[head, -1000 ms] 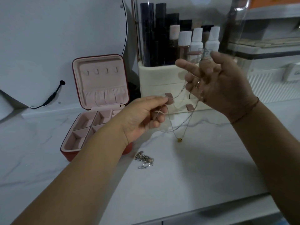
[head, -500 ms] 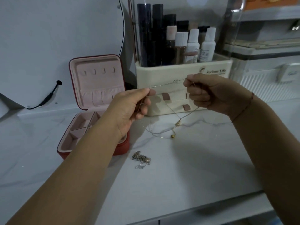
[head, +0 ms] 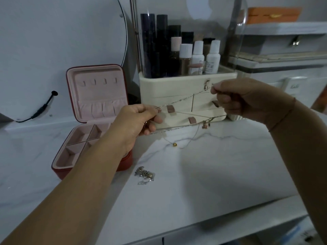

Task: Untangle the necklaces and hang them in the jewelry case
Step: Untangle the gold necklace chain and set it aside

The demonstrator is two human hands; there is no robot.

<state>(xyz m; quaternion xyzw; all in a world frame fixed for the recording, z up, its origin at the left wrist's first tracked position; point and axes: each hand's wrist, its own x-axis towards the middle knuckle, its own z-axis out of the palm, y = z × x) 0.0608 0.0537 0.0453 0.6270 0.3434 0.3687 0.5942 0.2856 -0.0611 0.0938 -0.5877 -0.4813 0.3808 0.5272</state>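
From my end, the left hand (head: 136, 122) pinches a fine metal chain between thumb and forefinger, and its lower fingers curl round a second strand. The right hand (head: 244, 98) pinches the far end of the upper strand, fingers folded tight. The necklaces (head: 185, 98) are stretched in the air between the two hands, in front of a cream plastic organiser (head: 168, 89). They are thin, linked threads crossing one another, with a small cluster of charms (head: 205, 124) dangling nearer the right hand. A slack loop droops to a round gold bead (head: 174, 144) low over the counter (head: 212, 174). I cannot tell how many chains there are, or where they knot.

The jewelry case (head: 99, 98) stands open on the left. It has a red shell, soft pink lining, a row of small hooks (head: 99, 82) in the upright lid and square compartments (head: 77, 137) below, partly hidden by the left forearm. A silvery heap (head: 145, 175) lies on the veined white marble near the case, too tangled to make out.
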